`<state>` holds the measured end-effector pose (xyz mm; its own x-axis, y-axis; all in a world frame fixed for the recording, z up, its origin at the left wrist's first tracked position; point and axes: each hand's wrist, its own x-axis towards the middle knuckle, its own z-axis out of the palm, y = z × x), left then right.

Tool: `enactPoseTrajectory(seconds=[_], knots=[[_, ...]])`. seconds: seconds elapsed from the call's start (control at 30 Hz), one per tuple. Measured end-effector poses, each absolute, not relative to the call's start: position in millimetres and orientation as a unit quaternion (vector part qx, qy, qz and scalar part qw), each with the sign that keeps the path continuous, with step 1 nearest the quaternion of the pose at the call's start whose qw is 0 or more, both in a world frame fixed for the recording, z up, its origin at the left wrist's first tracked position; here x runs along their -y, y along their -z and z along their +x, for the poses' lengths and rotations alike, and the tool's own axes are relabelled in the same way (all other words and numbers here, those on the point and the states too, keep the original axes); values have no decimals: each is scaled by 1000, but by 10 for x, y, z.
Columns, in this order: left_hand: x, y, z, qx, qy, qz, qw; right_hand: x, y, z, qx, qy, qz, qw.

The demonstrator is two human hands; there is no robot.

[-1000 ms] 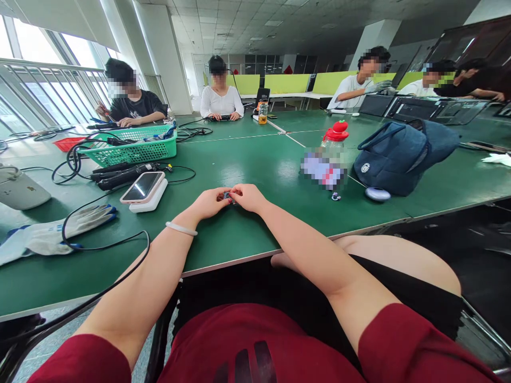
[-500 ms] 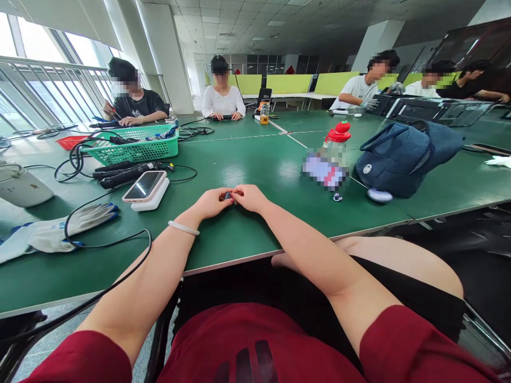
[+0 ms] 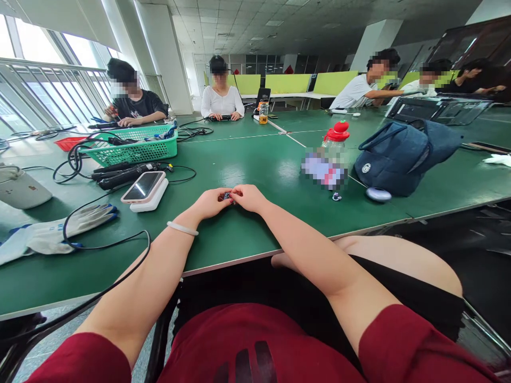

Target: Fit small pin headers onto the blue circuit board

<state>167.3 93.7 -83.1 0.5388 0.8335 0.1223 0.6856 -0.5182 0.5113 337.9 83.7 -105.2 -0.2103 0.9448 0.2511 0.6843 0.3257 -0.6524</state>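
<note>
Both hands meet over the green table (image 3: 223, 239), fingertips together around a small dark part (image 3: 227, 196) with light specks. Its kind is too small to make out, and the fingers hide much of it. My left hand (image 3: 211, 203) pinches the part from the left. Bent over its other side, my right hand (image 3: 250, 197) presses thumb and fingers to it. A pale bangle (image 3: 182, 229) circles my left wrist.
To the left are a phone (image 3: 143, 187) on a white box, a work glove (image 3: 59, 231), a green basket (image 3: 133, 151) and a black cable crossing my left forearm. A red-lidded bottle (image 3: 336, 139) and blue backpack (image 3: 393, 154) stand right. Several people sit around the table.
My hands stay at the same spot on the small dark part. At the far right, a gloved co-worker has reached an arm further right, and a dark casing there has shifted.
</note>
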Motion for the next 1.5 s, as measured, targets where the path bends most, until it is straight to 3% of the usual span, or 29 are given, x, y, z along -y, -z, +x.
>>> enactPoseTrajectory(seconds=[1.1,1.5], knots=[[-942,826,1679,-442,-176,857,200,-866,1084,3389,753,-210,-544,305],[-929,818,1689,-446,-172,844,242,-877,1101,3394,749,-222,-544,307]])
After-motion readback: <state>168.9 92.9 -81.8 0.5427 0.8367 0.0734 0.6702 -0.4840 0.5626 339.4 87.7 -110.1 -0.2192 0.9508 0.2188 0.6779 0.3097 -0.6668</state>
